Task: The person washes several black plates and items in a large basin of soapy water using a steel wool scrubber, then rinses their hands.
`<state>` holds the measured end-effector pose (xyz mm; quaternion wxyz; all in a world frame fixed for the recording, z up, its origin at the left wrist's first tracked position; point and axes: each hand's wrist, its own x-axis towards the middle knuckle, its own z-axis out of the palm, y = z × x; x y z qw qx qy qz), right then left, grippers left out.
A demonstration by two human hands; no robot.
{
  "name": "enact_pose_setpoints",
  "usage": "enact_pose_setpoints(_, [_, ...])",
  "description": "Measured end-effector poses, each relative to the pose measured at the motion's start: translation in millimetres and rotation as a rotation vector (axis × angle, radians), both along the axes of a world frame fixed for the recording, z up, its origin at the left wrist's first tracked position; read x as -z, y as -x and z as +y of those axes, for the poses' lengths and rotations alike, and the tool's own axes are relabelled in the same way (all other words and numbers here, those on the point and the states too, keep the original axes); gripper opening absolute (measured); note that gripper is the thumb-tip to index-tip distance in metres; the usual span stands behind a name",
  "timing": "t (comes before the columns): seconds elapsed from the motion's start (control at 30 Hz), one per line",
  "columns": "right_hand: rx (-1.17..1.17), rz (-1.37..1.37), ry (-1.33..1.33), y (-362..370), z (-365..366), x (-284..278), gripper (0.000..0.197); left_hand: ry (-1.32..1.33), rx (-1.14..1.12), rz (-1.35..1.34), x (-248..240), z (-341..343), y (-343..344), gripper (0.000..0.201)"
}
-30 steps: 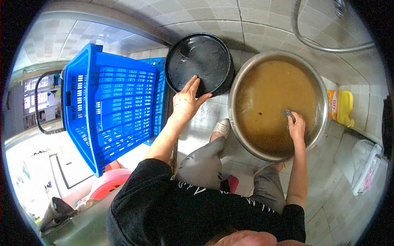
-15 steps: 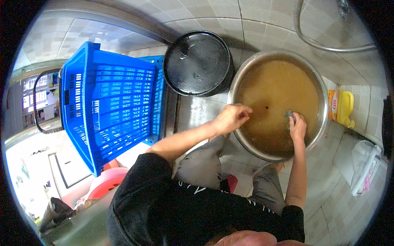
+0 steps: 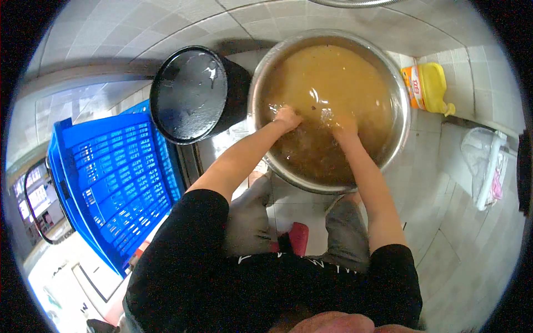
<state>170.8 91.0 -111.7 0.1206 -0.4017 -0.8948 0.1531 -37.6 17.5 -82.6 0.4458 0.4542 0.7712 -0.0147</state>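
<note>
A wide steel basin (image 3: 401,130) stands on the floor before me, full of cloudy brown water (image 3: 327,72). My left hand (image 3: 287,117) dips into the water near the basin's left side, its fingertips hidden below the surface. Closer to the middle, my right hand (image 3: 345,127) is sunk to about the wrist, and the murky water covers its fingers. Whether either hand grips anything does not show. A small dark bit (image 3: 313,108) floats between the hands.
Left of the basin stands a black round container (image 3: 191,94) with a wet top. A blue slatted plastic basket (image 3: 119,177) is beyond it. A yellow bottle (image 3: 432,87) sits by the right wall, near a white rack (image 3: 488,169). Something red (image 3: 298,238) lies between my legs.
Both hands have gone down into the water. The dark scouring pad that my right hand held above the surface is out of sight. My view has shifted, and the right hand is nearer the left.
</note>
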Motion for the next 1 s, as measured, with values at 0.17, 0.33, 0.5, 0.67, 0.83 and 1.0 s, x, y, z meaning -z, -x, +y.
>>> enact_pose_setpoints(0.17, [-0.183, -0.621, 0.022, -13, 32, -2, 0.020, -0.022, -0.211, 0.148, 9, 11, -6, 0.043])
enact_pose_setpoints(0.33, [0.054, -0.578, 0.302, -19, -24, -27, 0.019, 0.087, -0.184, -0.037, 38, 10, -6, 0.038])
enact_pose_setpoints(0.5, [-0.053, -0.289, -0.108, -19, -38, 39, 0.022, 0.067, 0.126, 0.081, 57, -2, -30, 0.038])
enact_pose_setpoints(0.67, [-0.093, -0.356, 0.076, -6, 3, -7, 0.017, 0.109, -0.275, 0.153, 10, 7, -32, 0.042])
enact_pose_setpoints(0.83, [-0.079, -0.440, 0.020, -43, -1, -15, 0.022, -0.102, -0.261, 0.220, -6, 25, -45, 0.025])
enact_pose_setpoints(1.0, [-0.090, -0.744, 0.390, -27, -13, -48, 0.017, -0.126, -0.353, 0.232, 13, 18, -30, 0.033])
